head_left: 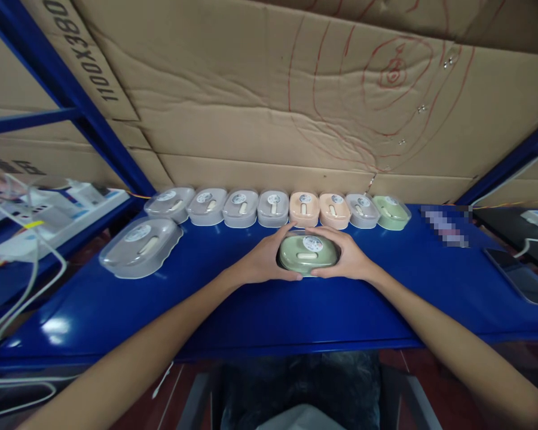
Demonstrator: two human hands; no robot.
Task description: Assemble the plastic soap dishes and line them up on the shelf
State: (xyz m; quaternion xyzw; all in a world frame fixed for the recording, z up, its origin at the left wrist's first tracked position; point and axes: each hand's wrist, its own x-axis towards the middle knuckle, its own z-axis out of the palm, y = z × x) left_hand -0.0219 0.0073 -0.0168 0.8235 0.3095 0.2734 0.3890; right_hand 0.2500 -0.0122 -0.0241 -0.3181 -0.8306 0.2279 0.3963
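both hands, left hand (262, 261) and right hand (347, 258), grip closed around green box (308, 252) on table (251, 304); loose lid could pop, or box bumps peach box (303, 209).

A single head-worn camera looks forward and down from above the front edge of the glossy blue metal shelf (116, 310). It faces the creased brown cardboard backing (251, 119) and sits close, both forearms entering from the bottom corners. Wide-angle distortion bends the edges; no second view exists.
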